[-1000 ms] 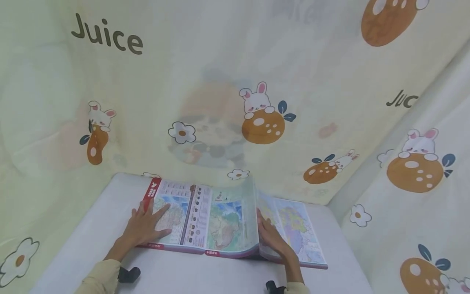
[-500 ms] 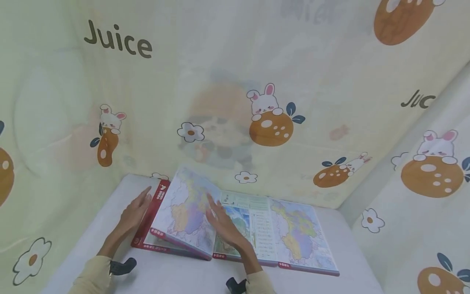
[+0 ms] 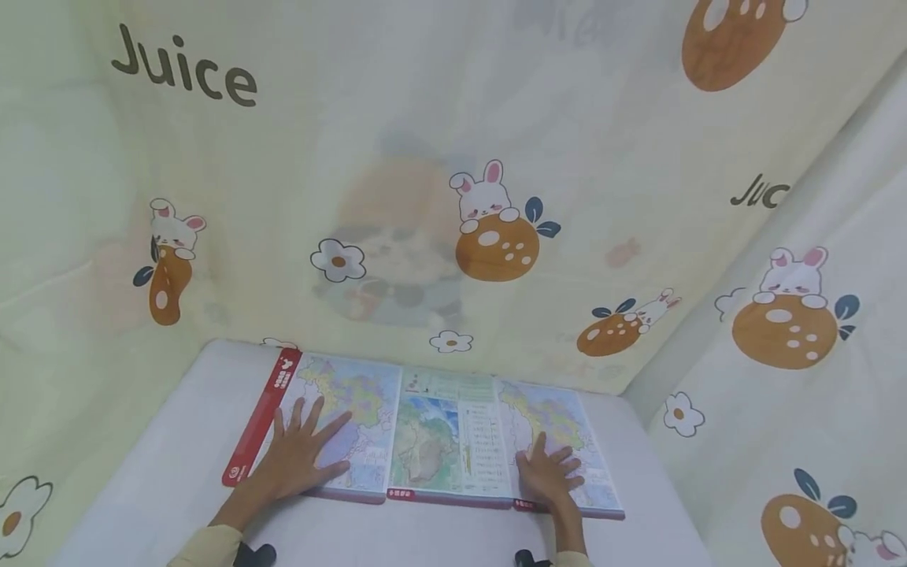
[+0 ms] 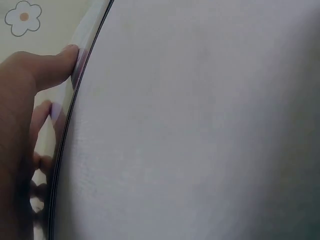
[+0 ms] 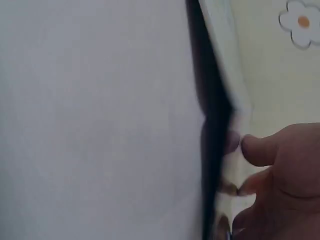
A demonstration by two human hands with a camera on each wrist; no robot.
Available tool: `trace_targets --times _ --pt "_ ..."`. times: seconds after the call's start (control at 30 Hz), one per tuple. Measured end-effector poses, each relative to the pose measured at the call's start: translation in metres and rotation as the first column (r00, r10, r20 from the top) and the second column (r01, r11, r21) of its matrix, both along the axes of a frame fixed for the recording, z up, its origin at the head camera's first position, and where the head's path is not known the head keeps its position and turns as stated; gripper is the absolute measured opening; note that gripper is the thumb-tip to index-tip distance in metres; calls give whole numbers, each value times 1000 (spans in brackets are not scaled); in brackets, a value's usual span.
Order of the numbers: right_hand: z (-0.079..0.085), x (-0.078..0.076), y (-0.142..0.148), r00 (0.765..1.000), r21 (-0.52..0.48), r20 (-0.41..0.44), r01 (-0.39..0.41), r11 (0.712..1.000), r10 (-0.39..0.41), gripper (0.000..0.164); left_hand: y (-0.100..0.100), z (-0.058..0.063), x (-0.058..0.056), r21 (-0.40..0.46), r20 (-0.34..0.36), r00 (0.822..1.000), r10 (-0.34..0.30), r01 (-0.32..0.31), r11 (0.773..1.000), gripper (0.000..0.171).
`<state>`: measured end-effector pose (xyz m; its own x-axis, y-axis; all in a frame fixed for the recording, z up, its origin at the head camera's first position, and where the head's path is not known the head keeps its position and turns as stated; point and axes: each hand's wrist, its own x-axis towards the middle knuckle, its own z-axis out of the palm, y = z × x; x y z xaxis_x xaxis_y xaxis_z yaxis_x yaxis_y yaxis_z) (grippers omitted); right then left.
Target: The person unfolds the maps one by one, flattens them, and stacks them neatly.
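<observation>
A glossy folding map (image 3: 425, 449) lies spread flat, with coloured maps on its left and right panels and a relief map with text in the middle. A red strip (image 3: 255, 425) runs down its left edge. My left hand (image 3: 294, 461) rests on the left panel, fingers spread. On the right panel lies my right hand (image 3: 547, 471), its fingers apart. In the left wrist view, the left thumb (image 4: 57, 70) touches the sheet near its thin edge. The right wrist view has the right hand (image 5: 295, 172) with fingertips on the glossy surface; a dark gap shows beneath the sheet's edge.
The map lies on a white table (image 3: 411, 543). A pale curtain (image 3: 283, 173) printed with rabbits, oranges and flowers hangs close behind it, and another side (image 3: 815, 425) slopes down at the right. A black device sits at each wrist.
The panel that stood up in the middle has swung over to the left and now lies flat under my left hand. My right hand went left with it, then returned to the right panel.
</observation>
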<state>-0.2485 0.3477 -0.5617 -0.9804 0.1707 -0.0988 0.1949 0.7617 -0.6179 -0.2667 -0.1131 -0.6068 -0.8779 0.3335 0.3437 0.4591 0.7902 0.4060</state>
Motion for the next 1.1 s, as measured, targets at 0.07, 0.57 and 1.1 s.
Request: trace_targets --times 0.07,0.57,1.1 --pt "5 4 -7 998 -43 -8 -66 997 66 80 -3 -3 1 31 -19 1000 -1 1 1000 84" --pt "75 -8 -186 878 -200 -144 -478 855 457 77 -90 13 23 -129 63 986 156 -147 981 89" --pt "9 -12 -144 735 205 86 -674 710 673 106 -119 9 28 -115 91 980 178 -168 979 94"
